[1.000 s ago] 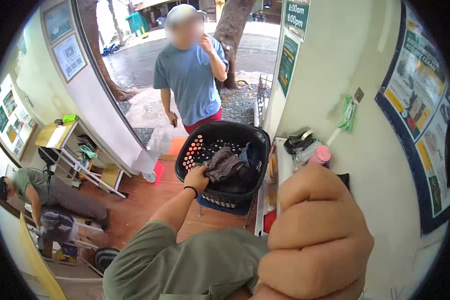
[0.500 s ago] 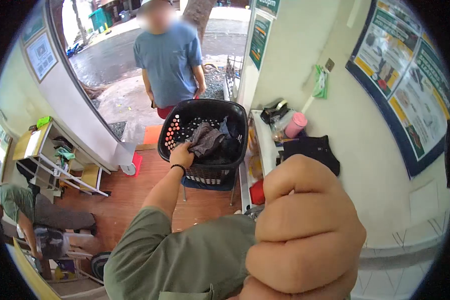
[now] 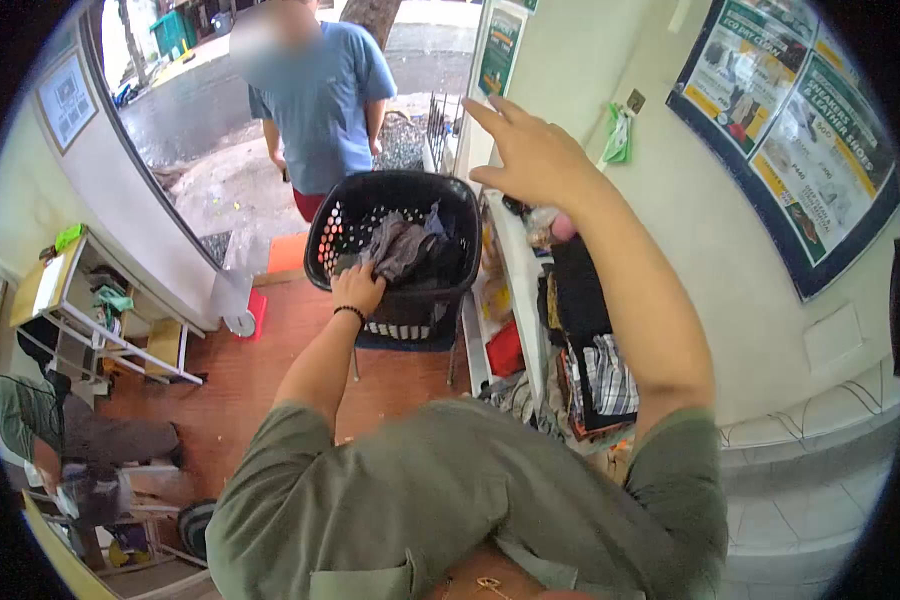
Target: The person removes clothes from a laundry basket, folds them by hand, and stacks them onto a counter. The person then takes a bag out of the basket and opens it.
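Grey cloth [image 3: 395, 250] lies unfolded in the black basket [image 3: 435, 297] at centre, touched by the left hand [image 3: 358, 288], whose grip cannot be told. Folded clothes [image 3: 610, 380] are stacked lower right; the right hand [image 3: 530, 155], spread, is raised empty at upper centre.

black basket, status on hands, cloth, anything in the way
Left hand over near rim of black basket, at grey cloth, grip unclear. Right hand raised, fingers spread, empty. Cloth inside. Person in blue shirt beyond basket.

Shop, probably laundry: cleaning posters [image 3: 830, 155], folded clothes [image 3: 608, 380], basket [image 3: 420, 303].
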### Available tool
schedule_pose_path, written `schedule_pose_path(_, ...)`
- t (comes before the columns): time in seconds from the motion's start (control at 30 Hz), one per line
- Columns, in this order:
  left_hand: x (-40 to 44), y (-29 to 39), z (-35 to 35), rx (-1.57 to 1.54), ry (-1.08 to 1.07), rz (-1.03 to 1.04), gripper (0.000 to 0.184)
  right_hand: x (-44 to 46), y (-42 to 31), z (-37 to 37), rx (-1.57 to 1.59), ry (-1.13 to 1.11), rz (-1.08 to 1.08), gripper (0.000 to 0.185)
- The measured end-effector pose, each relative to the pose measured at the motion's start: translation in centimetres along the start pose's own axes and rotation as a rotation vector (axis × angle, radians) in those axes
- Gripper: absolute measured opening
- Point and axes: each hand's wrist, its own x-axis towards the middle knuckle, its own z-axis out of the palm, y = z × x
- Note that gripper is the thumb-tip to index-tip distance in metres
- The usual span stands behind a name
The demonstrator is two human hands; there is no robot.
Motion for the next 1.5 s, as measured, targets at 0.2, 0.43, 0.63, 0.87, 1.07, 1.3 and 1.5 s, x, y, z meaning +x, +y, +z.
schedule_pose_path(0.2,0.1,0.2,0.3,0.053,-0.066,0.011,0.043,4.4,4.7,7.1,-0.173,-0.639,0.193,0.093)
schedule_pose_path(0.43,3.6,-0.2,-1.8,-0.062,-0.449,-0.06,0.054,12.5,12.3,12.3,-0.355,-0.443,0.441,0.09)
schedule_pose_path(0.63,4.5,0.4,-2.2,-0.164,-0.287,-0.32,0.057,20.5,18.1,15.2,-0.283,-0.301,0.547,0.084)
schedule_pose_path(0.87,4.4,0.2,-1.1,-0.143,-0.196,-0.339,0.048,27.9,24.3,19.7,-0.256,-0.252,0.632,0.083)
schedule_pose_path(1.07,4.8,0.5,-0.9,-0.096,-0.148,-0.344,0.041,29.0,26.6,23.9,-0.187,-0.193,0.464,0.084)
schedule_pose_path(1.3,4.5,0.9,-1.1,-0.107,-0.041,-0.278,0.033,18.4,15.6,34.6,0.554,-0.688,-0.182,0.061)
schedule_pose_path(1.5,4.2,0.6,-0.4,-0.125,0.147,-0.188,0.019,7.6,7.3,42.3,0.846,-0.564,-0.178,0.06)
